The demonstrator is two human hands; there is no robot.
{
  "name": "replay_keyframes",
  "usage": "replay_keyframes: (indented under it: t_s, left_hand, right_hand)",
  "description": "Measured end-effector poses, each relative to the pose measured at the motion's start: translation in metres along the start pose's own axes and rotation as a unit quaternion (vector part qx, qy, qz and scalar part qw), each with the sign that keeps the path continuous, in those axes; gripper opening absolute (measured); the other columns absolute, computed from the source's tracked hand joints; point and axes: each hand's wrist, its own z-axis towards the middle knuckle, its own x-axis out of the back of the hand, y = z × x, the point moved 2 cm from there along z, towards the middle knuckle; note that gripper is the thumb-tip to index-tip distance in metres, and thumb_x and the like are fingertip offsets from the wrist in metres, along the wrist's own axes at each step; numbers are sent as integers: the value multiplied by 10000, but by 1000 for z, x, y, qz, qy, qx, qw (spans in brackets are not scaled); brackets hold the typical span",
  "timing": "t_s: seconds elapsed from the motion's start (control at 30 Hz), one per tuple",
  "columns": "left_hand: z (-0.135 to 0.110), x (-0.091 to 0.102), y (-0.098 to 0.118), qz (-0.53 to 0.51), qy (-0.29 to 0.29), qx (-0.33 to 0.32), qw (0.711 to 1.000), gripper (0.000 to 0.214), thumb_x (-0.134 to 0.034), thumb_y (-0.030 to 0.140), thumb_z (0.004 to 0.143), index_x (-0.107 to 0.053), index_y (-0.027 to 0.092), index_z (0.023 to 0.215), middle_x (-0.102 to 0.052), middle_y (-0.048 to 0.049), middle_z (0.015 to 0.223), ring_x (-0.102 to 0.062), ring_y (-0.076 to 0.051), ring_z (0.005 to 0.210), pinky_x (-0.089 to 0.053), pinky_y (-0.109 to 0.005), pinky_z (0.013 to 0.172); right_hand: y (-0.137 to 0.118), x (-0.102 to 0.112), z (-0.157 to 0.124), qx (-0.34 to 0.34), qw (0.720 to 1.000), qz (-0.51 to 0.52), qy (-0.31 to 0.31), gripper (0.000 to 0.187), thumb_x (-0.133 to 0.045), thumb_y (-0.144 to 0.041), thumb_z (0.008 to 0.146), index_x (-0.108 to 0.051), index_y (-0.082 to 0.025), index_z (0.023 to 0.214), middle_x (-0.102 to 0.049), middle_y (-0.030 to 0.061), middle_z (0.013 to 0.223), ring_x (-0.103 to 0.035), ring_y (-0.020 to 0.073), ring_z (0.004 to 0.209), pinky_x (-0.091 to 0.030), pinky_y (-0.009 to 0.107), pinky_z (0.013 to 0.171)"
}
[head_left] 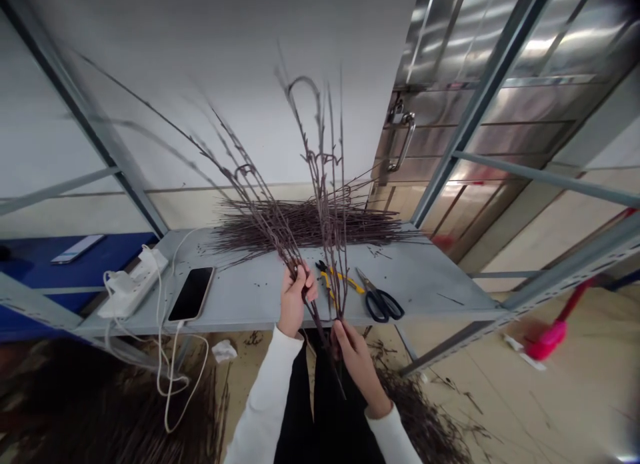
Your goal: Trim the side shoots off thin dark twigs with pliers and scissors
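Observation:
My left hand (296, 297) is closed around a bunch of thin dark twigs (260, 211) that fan up and to the left. Their lower ends stick out below the fist, slanting toward my lap. In my right hand (353, 351), the fingers pinch the lower ends of a second bunch of twigs (325, 191), which stands nearly upright. Some upper tips are blurred. Behind this second bunch lie yellow-handled pliers (356, 283), partly covered. Right of them are scissors (381, 303) with dark handles.
A heap of twigs (390, 223) lies along the back of the grey metal shelf (435, 284). At left are a phone (192, 295) on a cable and a white power strip (135, 284). Shelf posts (483, 94) rise on both sides. More twigs (425, 411) cover the floor.

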Motion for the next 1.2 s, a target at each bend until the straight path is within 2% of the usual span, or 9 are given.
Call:
replay_keyframes:
  t_s: [0.1,0.2,0.27,0.37,0.5,0.63,0.73,1.0,1.2]
  left_hand:
    - [-1,3,-8,6,-9,20,1000,399,-743,501,700,-514,178,750,-385,97,519,-270,-10,356,-197,-127,351]
    - [-4,6,-18,17,-15,37,999,402,-739,505,703,-528,166,751,-372,101,507,-233,-3,352,-149,-123,345]
    - [-6,8,-22,23,-13,40,999,418,-727,528,703,-529,163,751,-353,106,498,-216,-3,350,-126,-125,343]
    - [-8,11,-24,37,-1,31,999,456,-717,573,683,-516,166,731,-307,118,479,-196,-4,345,-104,-128,341]
    - [-6,13,-20,67,11,25,997,525,-663,663,664,-476,173,634,-254,131,431,-172,-7,321,-115,-138,326]
    - [-5,14,-13,111,13,25,993,545,-669,677,631,-460,177,582,-290,128,392,-216,-14,303,-174,-148,315]
    - [-7,14,-6,142,13,22,990,537,-668,667,637,-466,174,569,-330,117,381,-262,-21,307,-202,-154,327]
    - [-19,13,20,165,0,20,986,575,-616,731,620,-425,194,545,-309,115,382,-233,-31,307,-171,-173,323]
    - [-29,2,28,161,3,17,987,566,-610,725,638,-394,207,561,-265,128,384,-200,-33,311,-164,-168,322]
  right_hand:
    - [-15,10,6,26,998,1,-59,353,-524,-512,852,-654,-184,859,-673,55,841,-620,198,800,-491,291,735]
    - [-31,7,25,41,997,46,-42,353,-598,-470,806,-641,-206,1037,-665,86,1071,-611,219,989,-493,319,828]
    - [-37,-3,47,33,996,81,-19,394,-613,-478,775,-626,-205,1059,-674,87,1039,-628,215,935,-516,322,760]
    - [-40,-20,81,30,994,104,17,377,-605,-505,734,-630,-193,944,-679,55,850,-625,191,754,-514,316,648]
    - [-42,-37,102,36,991,127,34,331,-749,-424,557,-612,-203,762,-650,7,730,-597,174,720,-488,277,616]
    - [-51,-50,101,27,986,164,25,334,-681,-488,648,-519,-201,592,-531,-46,491,-532,135,514,-430,240,471]
    - [-56,-53,95,10,979,184,84,408,-569,-540,762,-415,-221,560,-377,-95,382,-376,87,351,-317,219,357]
    - [-62,-41,77,19,947,246,208,482,-469,-605,832,-296,-248,559,-292,-113,360,-294,70,276,-241,222,291]
    - [-65,-25,77,35,930,291,224,506,-438,-630,843,-258,-250,561,-233,-120,398,-268,60,278,-220,213,270]
